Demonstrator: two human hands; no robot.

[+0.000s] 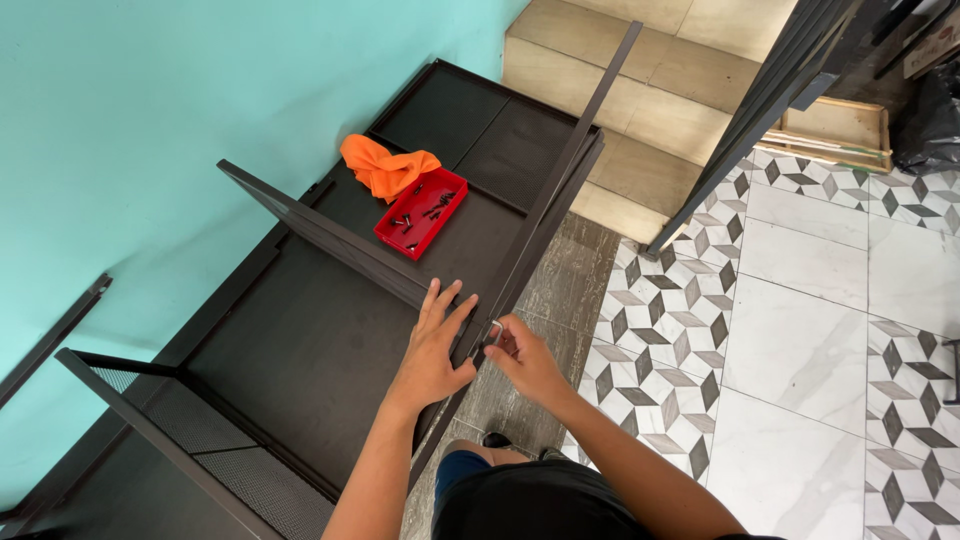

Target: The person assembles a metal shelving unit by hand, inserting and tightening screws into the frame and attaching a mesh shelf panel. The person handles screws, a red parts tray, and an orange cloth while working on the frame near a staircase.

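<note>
the large black metal shelving frame (pixel 300 330) lies on its back against the turquoise wall (pixel 150 110), one dark mesh shelf panel (pixel 330 240) standing upright across it. the left hand (pixel 432 350) rests flat on the frame's side rail, fingers spread and extended — gripping nothing. the right hand (pixel 525 362) sits just beside it at the rail's outer face, fingers pinched closed on a small silver tool (pixel 494 330). further up inside the frame, a red rectangular plastic tray (pixel 421 212) of dark screws touches a crumpled orange cloth (pixel 385 167).

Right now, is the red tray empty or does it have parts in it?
Not empty. The red tray lies flat on the black panel with small dark screws scattered inside, beside an orange cloth.
</note>
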